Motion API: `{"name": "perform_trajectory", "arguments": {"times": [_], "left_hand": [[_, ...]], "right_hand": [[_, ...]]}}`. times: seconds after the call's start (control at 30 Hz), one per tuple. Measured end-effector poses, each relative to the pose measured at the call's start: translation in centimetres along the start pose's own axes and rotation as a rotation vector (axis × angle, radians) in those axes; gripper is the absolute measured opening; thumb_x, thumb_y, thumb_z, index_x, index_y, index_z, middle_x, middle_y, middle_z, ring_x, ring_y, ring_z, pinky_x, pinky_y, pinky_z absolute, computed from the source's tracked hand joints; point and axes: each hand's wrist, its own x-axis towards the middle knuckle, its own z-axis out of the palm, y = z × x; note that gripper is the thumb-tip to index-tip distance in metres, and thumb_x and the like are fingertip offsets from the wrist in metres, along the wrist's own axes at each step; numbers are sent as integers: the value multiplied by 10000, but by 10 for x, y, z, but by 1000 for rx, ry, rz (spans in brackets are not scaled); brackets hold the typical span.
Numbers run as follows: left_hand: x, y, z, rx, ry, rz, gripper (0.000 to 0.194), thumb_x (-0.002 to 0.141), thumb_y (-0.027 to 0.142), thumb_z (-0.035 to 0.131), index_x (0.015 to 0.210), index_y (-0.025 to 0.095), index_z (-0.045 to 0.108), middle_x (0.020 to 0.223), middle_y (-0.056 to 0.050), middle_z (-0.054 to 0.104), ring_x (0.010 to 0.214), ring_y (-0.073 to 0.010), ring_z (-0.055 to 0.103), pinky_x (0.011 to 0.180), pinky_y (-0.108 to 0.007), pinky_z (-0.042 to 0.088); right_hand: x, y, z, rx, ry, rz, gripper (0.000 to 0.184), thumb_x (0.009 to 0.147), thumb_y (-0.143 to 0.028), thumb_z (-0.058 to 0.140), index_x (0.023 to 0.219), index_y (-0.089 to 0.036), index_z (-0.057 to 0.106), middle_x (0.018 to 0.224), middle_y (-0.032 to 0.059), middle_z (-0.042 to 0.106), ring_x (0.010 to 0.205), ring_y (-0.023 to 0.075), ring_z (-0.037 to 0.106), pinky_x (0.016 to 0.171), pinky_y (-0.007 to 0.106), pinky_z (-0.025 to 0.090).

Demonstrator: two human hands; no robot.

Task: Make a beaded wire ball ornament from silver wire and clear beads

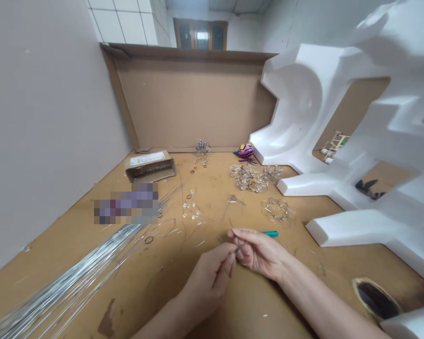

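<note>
My left hand (212, 275) and my right hand (257, 252) meet low in the middle of the wooden table (92, 263). Both pinch a thin piece of wire (233, 230) that sticks up and away between the fingertips. A teal-handled tool (271, 233) lies on the table just behind my right hand; its tip is hidden by the fingers. A bundle of long silver wires (74, 278) stretches from the lower left toward the centre.
Several wire-and-bead rings (278, 209) and a tangle of them (249, 176) lie further back. Small clear beads (191, 209), a little cardboard box (150, 165), a colourful toy (245, 150), white foam blocks (339, 141) at right, a cardboard wall (198, 99) behind, a hole in the table (376, 299).
</note>
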Motion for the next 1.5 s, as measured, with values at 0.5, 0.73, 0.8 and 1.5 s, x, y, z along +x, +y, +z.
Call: {"name": "perform_trajectory", "arguments": {"times": [0.5, 0.73, 0.8, 1.5], "left_hand": [[10, -12, -5, -1008, -151, -577, 137, 761, 237, 557, 691, 133, 502, 507, 72, 420, 327, 0, 164, 311, -137, 110], [9, -7, -10, -1123, -287, -624, 115, 741, 193, 573, 673, 109, 535, 482, 68, 424, 311, 8, 177, 301, -126, 125], [8, -8, -8, -1030, -245, -557, 110, 753, 231, 574, 775, 125, 565, 502, 53, 487, 307, -8, 255, 312, -135, 200], [15, -6, -16, -856, 205, -373, 210, 678, 304, 695, 741, 104, 684, 643, -18, 576, 592, -88, 464, 659, -238, 385]], "right_hand": [[-20, 3, 3, -1571, 32, -1142, 225, 870, -178, 461, 996, -159, 645, 790, 78, 652, 703, 137, 580, 636, 252, 467], [-23, 1, 9, -1375, 14, -950, 199, 848, -246, 512, 893, -213, 703, 825, 78, 666, 772, 170, 596, 697, 286, 465], [-20, -4, 7, -1044, 199, -828, 187, 812, -313, 567, 765, -202, 710, 746, 68, 657, 726, 170, 600, 669, 283, 468], [-17, -1, 11, -880, 39, -251, 345, 722, -475, 616, 637, -142, 644, 555, -1, 582, 518, 88, 515, 572, 222, 415]]}}
